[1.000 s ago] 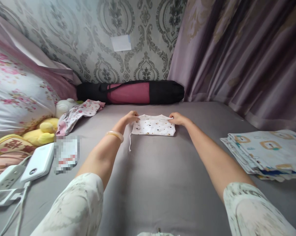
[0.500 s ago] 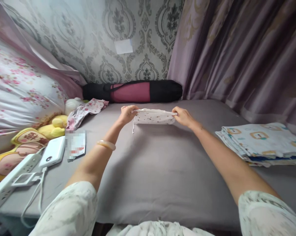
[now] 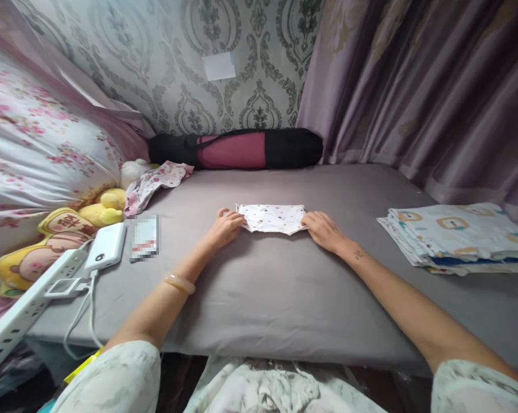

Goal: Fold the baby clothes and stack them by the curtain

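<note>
A small white cloth (image 3: 272, 218) with a tiny dark print lies spread on the grey bed sheet (image 3: 284, 298). It looks folded into a long rectangle, and a thin tie shows at its far left corner. My left hand (image 3: 226, 228) pinches the left edge near the front corner, fingers closed. On the opposite side, my right hand (image 3: 323, 230) grips the right edge with curled fingers. Between the hands, the near edge of the cloth hangs slightly uneven.
A folded stack of printed cloths (image 3: 456, 235) sits at right. Along the wall lies a black and maroon roll bag (image 3: 233, 150). At left are a pink-patterned garment (image 3: 159, 182), yellow plush toys (image 3: 106, 207), a white power bank (image 3: 106, 245), a blurred-out flat item (image 3: 145, 238) and a power strip (image 3: 30, 307).
Both hands have come down and nearer to me, bringing the cloth from a raised position onto the bed, where its upper face now shows. The camera view has tilted down slightly.
</note>
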Available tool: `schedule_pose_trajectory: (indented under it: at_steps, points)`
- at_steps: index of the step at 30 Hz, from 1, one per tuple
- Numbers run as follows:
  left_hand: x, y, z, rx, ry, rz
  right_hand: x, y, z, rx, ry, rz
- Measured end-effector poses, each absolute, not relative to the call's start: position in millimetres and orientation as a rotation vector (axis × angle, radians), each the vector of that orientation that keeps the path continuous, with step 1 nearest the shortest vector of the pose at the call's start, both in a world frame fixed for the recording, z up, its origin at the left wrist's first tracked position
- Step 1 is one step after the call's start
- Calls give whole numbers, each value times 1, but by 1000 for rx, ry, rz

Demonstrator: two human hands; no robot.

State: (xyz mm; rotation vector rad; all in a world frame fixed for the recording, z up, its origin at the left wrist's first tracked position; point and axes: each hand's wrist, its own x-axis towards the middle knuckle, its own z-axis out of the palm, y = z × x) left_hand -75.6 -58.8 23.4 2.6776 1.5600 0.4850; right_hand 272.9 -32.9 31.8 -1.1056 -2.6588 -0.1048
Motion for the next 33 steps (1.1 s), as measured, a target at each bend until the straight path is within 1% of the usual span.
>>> schedule_pose_trajectory:
  at_steps: [7, 13, 20, 26, 33]
  points:
    - [-76, -67, 27, 2680, 1518, 387, 275, -42, 38, -1120, -2731, -33]
    - [-38, -59, 33, 2562, 1760, 565, 230, -37, 41, -1331, -2530, -19]
    - [14, -29, 13, 2522, 1911, 329, 168, -20, 24, -1426, -2531, 81]
    - [16, -17, -2, 2550, 1866, 258, 165, -9, 15, -1479, -2586, 152]
    - [16, -18, -4, 2484, 1835, 232, 166, -6, 7, -1504, -2570, 240]
